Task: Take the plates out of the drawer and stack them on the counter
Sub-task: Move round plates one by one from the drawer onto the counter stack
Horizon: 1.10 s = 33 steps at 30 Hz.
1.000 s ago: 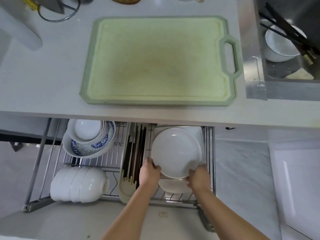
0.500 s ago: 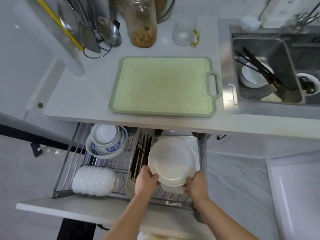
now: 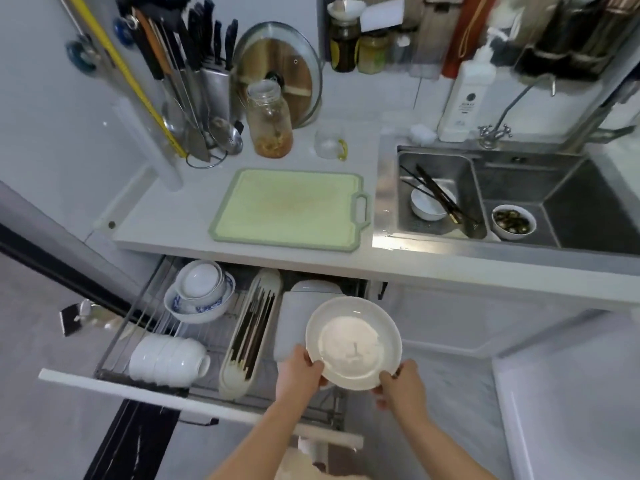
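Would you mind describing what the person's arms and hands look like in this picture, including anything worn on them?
Both forearms are bare right up to the bottom edge of the picture, with no sleeve in view. The left hand and right hand wear no gloves, and no watch, bracelet or ring shows on either. Fingernail detail is too blurred to tell.

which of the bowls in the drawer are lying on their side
The row of plain white bowls at the drawer's front left lies on its side. The blue-patterned bowl behind it sits upright with smaller bowls nested inside.
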Each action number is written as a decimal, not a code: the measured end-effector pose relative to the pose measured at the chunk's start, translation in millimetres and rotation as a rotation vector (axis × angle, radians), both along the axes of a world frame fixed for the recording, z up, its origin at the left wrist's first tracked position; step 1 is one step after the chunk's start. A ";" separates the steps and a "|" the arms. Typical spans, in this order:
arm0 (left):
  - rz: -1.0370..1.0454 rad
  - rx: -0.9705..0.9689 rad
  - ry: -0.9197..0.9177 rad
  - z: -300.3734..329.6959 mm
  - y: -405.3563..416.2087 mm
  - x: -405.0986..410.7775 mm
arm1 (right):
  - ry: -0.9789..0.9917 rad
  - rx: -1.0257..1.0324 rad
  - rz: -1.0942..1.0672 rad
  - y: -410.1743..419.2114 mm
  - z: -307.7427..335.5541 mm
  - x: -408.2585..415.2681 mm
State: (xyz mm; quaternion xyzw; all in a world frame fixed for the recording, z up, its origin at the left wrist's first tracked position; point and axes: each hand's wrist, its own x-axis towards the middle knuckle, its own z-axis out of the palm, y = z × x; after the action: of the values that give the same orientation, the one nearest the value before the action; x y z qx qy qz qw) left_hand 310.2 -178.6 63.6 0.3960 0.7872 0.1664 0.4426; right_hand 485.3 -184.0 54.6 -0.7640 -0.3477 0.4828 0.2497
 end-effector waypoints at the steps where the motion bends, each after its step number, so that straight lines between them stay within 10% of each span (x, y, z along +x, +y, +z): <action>1: -0.014 0.017 -0.006 5.6 -2.4 13.1 | 0.002 0.017 -0.014 -4.4 3.9 13.4; 33: -0.576 0.363 -0.229 122.1 154.1 370.6 | -0.116 0.348 -0.614 62.9 119.8 337.1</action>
State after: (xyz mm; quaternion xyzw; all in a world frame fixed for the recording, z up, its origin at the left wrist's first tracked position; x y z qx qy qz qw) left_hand 680.9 -24.6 185.6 0.6525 0.5461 0.2153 0.4793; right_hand 822.4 -121.1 174.4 -0.8051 -0.1926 0.2745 0.4893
